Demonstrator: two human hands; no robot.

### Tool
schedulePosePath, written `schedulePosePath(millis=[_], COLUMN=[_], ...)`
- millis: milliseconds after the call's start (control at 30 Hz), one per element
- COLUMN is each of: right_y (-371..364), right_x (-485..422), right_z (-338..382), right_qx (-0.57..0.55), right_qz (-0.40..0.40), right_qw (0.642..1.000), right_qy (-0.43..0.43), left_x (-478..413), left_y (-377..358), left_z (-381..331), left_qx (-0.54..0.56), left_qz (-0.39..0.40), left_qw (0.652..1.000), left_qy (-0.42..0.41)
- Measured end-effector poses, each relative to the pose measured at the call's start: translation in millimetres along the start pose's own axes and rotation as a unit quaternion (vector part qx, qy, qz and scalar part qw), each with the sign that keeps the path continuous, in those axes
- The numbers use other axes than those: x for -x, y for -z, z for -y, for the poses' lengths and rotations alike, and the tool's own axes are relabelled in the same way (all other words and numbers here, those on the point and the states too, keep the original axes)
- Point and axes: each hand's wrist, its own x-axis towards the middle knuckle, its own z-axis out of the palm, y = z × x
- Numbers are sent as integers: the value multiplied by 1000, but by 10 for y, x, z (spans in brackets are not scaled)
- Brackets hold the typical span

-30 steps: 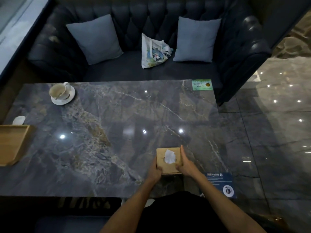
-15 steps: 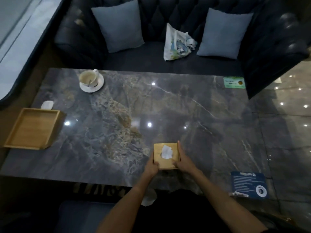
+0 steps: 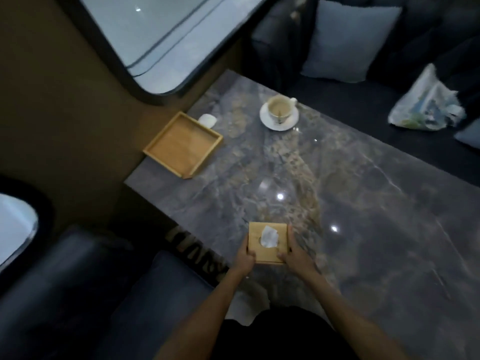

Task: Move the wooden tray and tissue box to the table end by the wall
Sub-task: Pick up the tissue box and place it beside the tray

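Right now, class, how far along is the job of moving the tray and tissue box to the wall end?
Done: the wooden tray already sits at the table end by the wall. In hand: the left hand and right hand grip the tissue box at the near edge. Left: carrying the box over beside the tray.

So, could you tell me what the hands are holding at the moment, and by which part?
Both hold the wooden tissue box: the left hand on its left side, the right hand on its right side.
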Motion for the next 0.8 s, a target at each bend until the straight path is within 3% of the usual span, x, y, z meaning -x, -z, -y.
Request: schedulePosePath(millis=[300, 533, 667, 800], right_y=[-703, -986, -1225, -1492], right_x=[-560, -887, -1093, -1300], right_z=[869, 1284, 1648, 2012], right_qx=[-34, 53, 78, 81], right_qz=[7, 47, 71, 85], right_qw=[997, 993, 986, 982], right_qy=[62, 94, 126, 148], left_x=[-273, -318, -356, -422], left_y=[988, 1483, 1788, 2175], left_z=[334, 610, 721, 818], left_qx=[185, 431, 484, 481], left_qz=[-79, -88, -131, -152], left_qw=[978, 888, 853, 851], left_qy=[45, 132, 143, 147])
